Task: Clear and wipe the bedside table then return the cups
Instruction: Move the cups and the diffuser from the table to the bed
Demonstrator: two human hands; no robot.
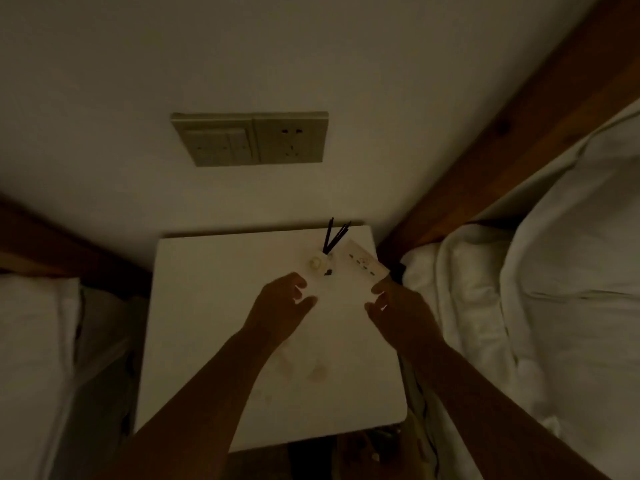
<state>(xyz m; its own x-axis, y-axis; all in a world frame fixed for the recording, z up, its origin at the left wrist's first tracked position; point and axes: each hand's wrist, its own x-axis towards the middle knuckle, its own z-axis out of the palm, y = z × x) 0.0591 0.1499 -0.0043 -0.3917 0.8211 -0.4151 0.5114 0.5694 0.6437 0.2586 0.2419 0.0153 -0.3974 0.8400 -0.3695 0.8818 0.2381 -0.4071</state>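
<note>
1. I see a dim room; at far left lies a white pillow [34, 327] on a bed, beside the white bedside table [207, 306].
2. The tabletop stands against the wall, under a switch-and-socket panel [250, 138]. Faint reddish stains [313, 372] mark its near half.
3. My left hand [284, 299] hovers over the table centre, fingers loosely curled and parted, pinching nothing.
4. Just beyond it, near the back right corner, stands a small diffuser bottle [320, 263] with dark reed sticks [334, 235] fanning upward.
5. A white remote control [363, 263] lies just right of the bottle, angled toward the table's right edge.
6. My right hand [394, 306] touches the remote's near end; fingers partly spread. I cannot tell whether it grips.
7. No cups visible to me.
8. Far right: rumpled white bedding [554, 271] below a wooden headboard [502, 133].
</note>
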